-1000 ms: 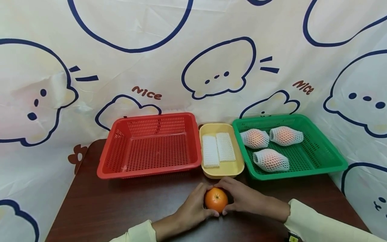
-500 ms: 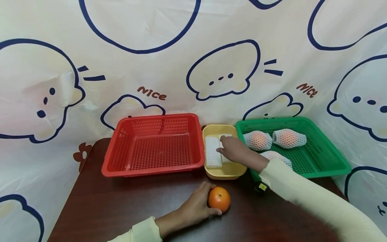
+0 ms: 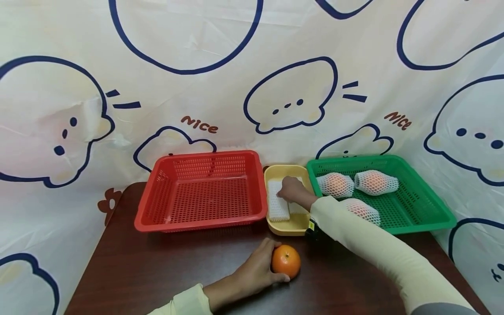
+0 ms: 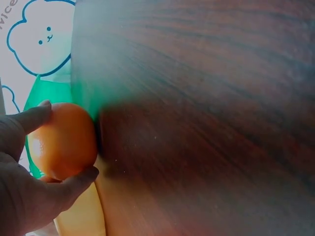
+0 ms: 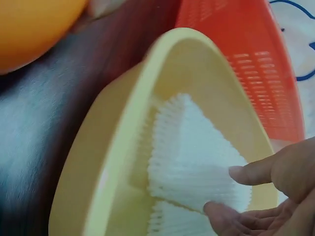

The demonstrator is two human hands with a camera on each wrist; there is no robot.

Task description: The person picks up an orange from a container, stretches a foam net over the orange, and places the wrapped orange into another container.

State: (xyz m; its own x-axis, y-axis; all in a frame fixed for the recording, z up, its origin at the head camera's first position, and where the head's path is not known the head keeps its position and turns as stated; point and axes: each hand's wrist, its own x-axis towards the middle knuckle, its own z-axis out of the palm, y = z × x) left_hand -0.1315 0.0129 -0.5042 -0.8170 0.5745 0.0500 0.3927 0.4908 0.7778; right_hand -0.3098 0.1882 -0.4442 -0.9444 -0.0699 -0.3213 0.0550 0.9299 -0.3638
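An orange (image 3: 286, 261) sits on the dark wooden table, and my left hand (image 3: 257, 271) holds it from the left side. In the left wrist view, thumb and fingers curve round opposite sides of the orange (image 4: 64, 142). My right hand (image 3: 295, 191) is over the yellow bin (image 3: 289, 228), which holds two stacks of white foam net sleeves (image 3: 278, 208). In the right wrist view, the thumb and index fingertips of my right hand (image 5: 275, 196) are at one stack of foam net sleeves (image 5: 192, 152), a gap between the tips.
A red basket (image 3: 201, 225) stands left of the yellow bin. On the right, a green basket (image 3: 425, 227) holds three fruits in foam nets (image 3: 376, 182), one partly hidden by my right sleeve. A printed cloth (image 3: 220, 100) hangs behind the dark table (image 3: 157, 271).
My right hand has left the orange and moved forward into the yellow bin, lately shifting left towards the left stack. My left hand stays on the orange.
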